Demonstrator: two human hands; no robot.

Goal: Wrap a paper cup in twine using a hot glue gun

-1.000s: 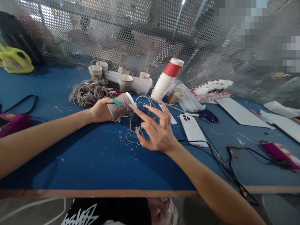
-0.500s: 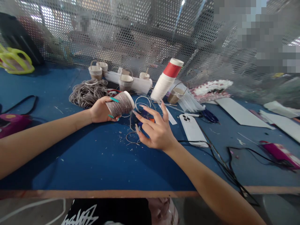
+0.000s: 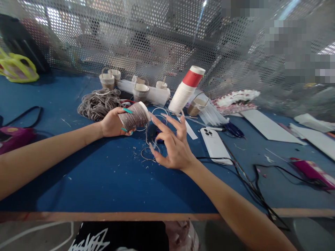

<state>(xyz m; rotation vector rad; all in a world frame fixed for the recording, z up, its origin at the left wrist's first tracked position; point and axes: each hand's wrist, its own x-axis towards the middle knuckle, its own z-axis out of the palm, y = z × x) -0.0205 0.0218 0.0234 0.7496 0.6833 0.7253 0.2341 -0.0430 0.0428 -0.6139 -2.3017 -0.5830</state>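
Note:
My left hand [image 3: 112,122] is wrapped round a paper cup [image 3: 134,116] tilted on its side. Grey-brown cord covers most of the cup, and its white rim faces right. From near the rim the loose end of the cord [image 3: 147,134] hangs down to a loop on the table. Beside that strand is my right hand [image 3: 174,146], its thumb and a curled finger pinched together at the cord. The other fingers stay stretched out, the foremost reaching close to the cup's rim. Behind my left hand lies a heap of the same cord [image 3: 98,104].
Small cord-trimmed baskets [image 3: 140,91] and a leaning stack of paper cups [image 3: 186,89] stand at the back. To the right are a white phone [image 3: 216,146], black cables [image 3: 240,170] and a magenta tool [image 3: 312,170]. A perforated metal screen [image 3: 157,42] rises behind the table.
My right hand has shifted slightly; one finger has curled in towards the thumb beside the hanging cord. My left hand and the cup have stayed nearly still.

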